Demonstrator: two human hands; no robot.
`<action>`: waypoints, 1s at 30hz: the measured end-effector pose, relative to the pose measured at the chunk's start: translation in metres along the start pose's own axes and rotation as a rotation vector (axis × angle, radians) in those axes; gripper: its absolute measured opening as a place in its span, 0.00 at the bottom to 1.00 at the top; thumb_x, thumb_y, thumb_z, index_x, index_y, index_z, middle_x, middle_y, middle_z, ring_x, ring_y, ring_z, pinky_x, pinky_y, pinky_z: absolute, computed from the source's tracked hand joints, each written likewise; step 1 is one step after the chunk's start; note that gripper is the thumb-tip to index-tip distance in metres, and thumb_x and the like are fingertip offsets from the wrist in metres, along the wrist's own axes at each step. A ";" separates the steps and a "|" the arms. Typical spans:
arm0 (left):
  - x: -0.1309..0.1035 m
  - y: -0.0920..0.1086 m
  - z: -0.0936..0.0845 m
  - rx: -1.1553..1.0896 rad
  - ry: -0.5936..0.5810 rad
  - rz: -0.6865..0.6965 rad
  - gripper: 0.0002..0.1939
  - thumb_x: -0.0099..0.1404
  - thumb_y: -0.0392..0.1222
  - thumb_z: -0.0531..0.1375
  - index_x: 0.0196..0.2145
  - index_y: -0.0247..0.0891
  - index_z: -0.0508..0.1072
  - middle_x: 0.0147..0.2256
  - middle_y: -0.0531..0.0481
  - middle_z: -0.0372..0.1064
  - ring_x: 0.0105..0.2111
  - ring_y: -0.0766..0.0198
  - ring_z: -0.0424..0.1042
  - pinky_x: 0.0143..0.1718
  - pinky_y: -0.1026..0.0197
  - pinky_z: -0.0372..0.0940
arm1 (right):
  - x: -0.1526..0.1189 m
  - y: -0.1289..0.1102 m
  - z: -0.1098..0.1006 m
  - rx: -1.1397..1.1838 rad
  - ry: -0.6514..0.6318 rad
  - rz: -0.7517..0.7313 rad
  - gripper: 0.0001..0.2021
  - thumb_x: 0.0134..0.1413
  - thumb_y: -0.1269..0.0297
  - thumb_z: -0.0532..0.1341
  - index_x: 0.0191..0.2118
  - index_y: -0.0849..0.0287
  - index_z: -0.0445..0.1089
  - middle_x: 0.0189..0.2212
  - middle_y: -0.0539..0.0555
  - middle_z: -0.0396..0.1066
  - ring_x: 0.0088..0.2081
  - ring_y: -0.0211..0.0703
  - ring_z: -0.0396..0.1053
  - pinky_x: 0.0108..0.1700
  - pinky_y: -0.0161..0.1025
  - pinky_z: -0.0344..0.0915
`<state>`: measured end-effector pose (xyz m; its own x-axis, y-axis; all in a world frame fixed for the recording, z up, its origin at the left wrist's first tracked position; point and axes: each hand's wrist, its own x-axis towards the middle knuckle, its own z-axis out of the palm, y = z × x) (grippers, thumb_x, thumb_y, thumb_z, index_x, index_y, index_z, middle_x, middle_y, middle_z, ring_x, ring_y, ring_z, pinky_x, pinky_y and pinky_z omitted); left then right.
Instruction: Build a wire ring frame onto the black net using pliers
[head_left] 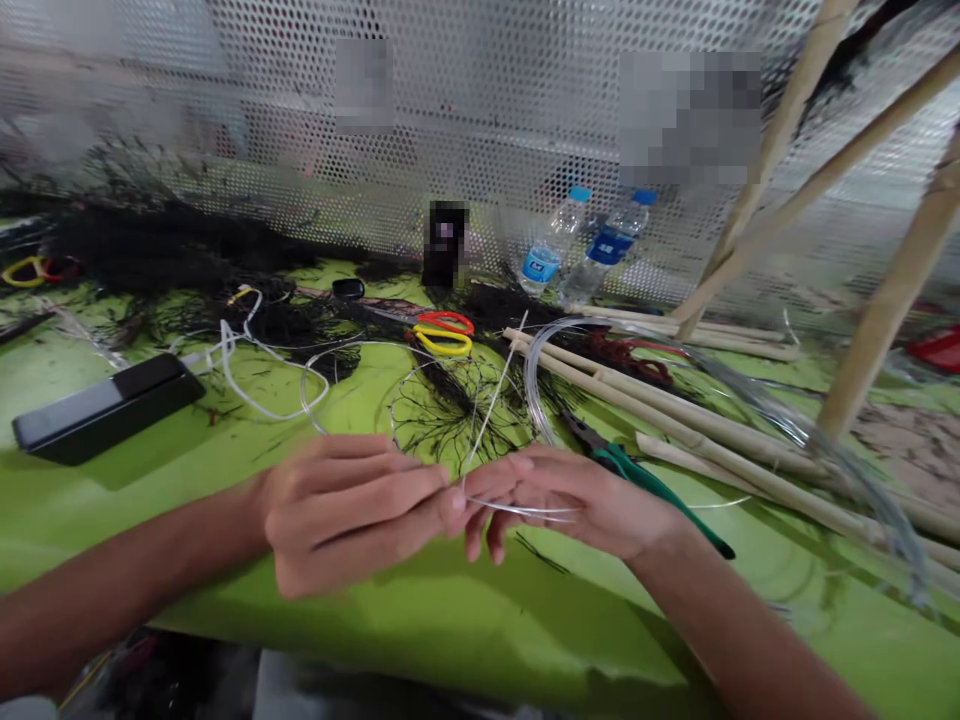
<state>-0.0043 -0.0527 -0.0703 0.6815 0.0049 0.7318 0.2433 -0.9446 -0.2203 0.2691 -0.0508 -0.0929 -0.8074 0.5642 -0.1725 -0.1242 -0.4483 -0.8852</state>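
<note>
My left hand [360, 520] is closed, its thumb and index finger pinching a thin pale wire [525, 510] near the middle of the view. Part of that wire stretches right, across my right palm. From the pinch a thin whitish stick [491, 410] rises up and slightly right. My right hand [555, 495] is palm inward with fingers loosely bent, close to the left fingertips; whether it grips the wire is unclear. Behind both hands lies a dark branching bundle [465, 405]. Green-handled pliers [660, 485] rest just beyond my right wrist.
On the green-covered table [360, 640] are a black box [109, 405] with a white cable, scissors [442, 342], coiled clear wire [536, 385] and bamboo sticks [675, 425]. Two bottles [541, 262] stand by the mesh wall [487, 90]. Upright bamboo poles [892, 290] rise at right.
</note>
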 end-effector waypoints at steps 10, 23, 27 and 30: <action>-0.016 0.015 0.016 0.081 0.100 0.041 0.09 0.68 0.29 0.64 0.34 0.41 0.82 0.36 0.52 0.82 0.36 0.64 0.83 0.26 0.67 0.79 | 0.003 -0.009 0.003 -0.117 0.124 -0.047 0.15 0.60 0.56 0.72 0.47 0.60 0.84 0.38 0.55 0.83 0.35 0.38 0.76 0.40 0.35 0.71; -0.010 0.007 0.026 0.110 0.010 0.123 0.07 0.69 0.28 0.63 0.36 0.31 0.82 0.33 0.45 0.78 0.31 0.62 0.79 0.25 0.63 0.75 | 0.005 -0.008 0.028 -0.220 0.553 -0.138 0.11 0.50 0.59 0.76 0.32 0.60 0.79 0.24 0.46 0.72 0.25 0.32 0.64 0.29 0.31 0.63; -0.016 0.006 0.039 0.036 0.026 -0.060 0.03 0.69 0.28 0.64 0.40 0.29 0.79 0.35 0.44 0.79 0.30 0.64 0.76 0.26 0.60 0.73 | 0.004 -0.008 0.032 -0.481 0.673 -0.249 0.06 0.57 0.62 0.71 0.33 0.58 0.79 0.27 0.48 0.75 0.29 0.36 0.70 0.33 0.35 0.69; -0.020 0.006 0.045 0.013 0.025 -0.063 0.04 0.69 0.28 0.65 0.42 0.27 0.78 0.36 0.42 0.79 0.30 0.64 0.75 0.29 0.59 0.74 | 0.003 -0.008 0.035 -0.728 0.749 -0.316 0.04 0.60 0.66 0.68 0.34 0.57 0.79 0.28 0.48 0.78 0.30 0.38 0.73 0.33 0.34 0.69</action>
<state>0.0150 -0.0433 -0.1152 0.6472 0.0560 0.7603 0.2942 -0.9384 -0.1813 0.2471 -0.0698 -0.0712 -0.2123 0.9714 0.1068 0.3064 0.1700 -0.9366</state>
